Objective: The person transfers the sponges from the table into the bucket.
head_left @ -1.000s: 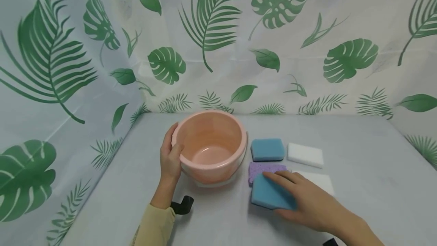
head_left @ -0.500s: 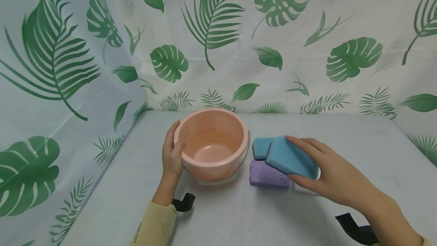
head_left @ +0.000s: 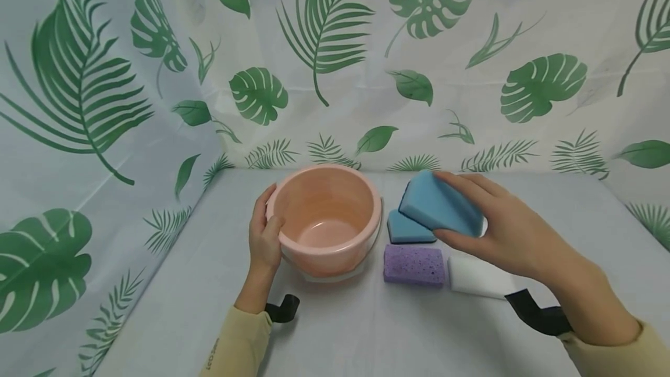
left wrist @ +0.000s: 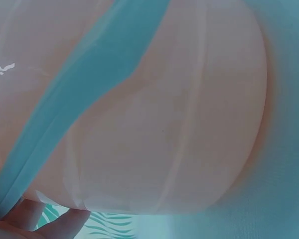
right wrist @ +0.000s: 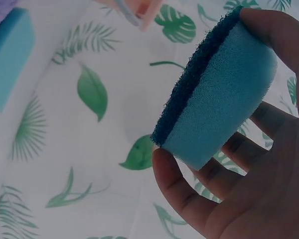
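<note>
My left hand [head_left: 265, 243] grips the left rim of a pink bucket [head_left: 331, 252], thumb over the edge. In the left wrist view a pale band [left wrist: 84, 99] crosses the bucket's outer wall, and fingertips show at the lower left. My right hand [head_left: 515, 237] holds a blue scouring sponge [head_left: 442, 202] between thumb and fingers, raised over the table. Its dark scouring layer [right wrist: 192, 82] shows at one side in the right wrist view. Behind it, partly covered in the head view, a second blue sponge [head_left: 408, 229] lies on the table.
A purple sponge [head_left: 413, 265] lies in front of the second blue one. To its right is a white sponge [head_left: 478, 277], partly overlapped by the right wrist's black strap piece [head_left: 539, 314]. Leaf-print curtain [head_left: 356, 92] stands at the back and sides of the table [head_left: 335, 330].
My right hand has lifted the blue sponge off the spot in front of the purple one and carried it up and away, over the far blue sponge. The left hand stays on the bucket.
</note>
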Tool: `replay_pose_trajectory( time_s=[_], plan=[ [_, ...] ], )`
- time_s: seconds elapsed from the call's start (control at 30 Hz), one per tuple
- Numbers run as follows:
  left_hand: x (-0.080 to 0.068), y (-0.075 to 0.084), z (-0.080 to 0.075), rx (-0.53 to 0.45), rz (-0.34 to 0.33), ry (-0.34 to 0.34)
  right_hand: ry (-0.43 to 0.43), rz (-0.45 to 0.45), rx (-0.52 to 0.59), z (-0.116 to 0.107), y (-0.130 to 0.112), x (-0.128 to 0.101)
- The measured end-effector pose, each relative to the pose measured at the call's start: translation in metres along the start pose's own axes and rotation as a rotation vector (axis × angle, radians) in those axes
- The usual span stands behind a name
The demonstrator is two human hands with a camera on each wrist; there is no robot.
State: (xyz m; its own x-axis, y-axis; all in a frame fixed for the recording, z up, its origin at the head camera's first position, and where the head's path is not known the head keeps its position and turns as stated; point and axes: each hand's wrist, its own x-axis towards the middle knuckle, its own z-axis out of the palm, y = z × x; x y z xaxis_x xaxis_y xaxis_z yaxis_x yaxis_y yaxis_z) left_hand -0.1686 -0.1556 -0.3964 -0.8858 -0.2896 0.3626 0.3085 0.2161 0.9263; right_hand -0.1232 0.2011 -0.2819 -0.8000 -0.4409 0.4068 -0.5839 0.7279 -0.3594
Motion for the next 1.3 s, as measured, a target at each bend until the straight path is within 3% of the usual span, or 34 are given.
replay_pose_trajectory(
  time_s=[0.23, 0.5, 0.77, 1.07, 1.3],
  plan=[
    [0.001, 0.002, 0.002, -0.001, 0.003, -0.010, -0.010, -0.010, 0.019, -0.003, -0.009, 0.021],
    [0.000, 0.004, 0.003, -0.011, -0.002, -0.031, -0.091, 0.043, 0.051, 0.006, -0.023, 0.047],
    [0.001, 0.004, -0.001, 0.001, -0.010, -0.067, -0.133, -0.006, 0.064, 0.022, -0.031, 0.069],
    [0.004, 0.011, -0.019, 0.062, 0.050, -0.151, -0.171, -0.066, 0.062, 0.040, -0.042, 0.089],
    [0.007, 0.015, -0.018, 0.209, 0.148, -0.227, -0.223, -0.062, 0.095, 0.052, -0.050, 0.101]
  ],
)
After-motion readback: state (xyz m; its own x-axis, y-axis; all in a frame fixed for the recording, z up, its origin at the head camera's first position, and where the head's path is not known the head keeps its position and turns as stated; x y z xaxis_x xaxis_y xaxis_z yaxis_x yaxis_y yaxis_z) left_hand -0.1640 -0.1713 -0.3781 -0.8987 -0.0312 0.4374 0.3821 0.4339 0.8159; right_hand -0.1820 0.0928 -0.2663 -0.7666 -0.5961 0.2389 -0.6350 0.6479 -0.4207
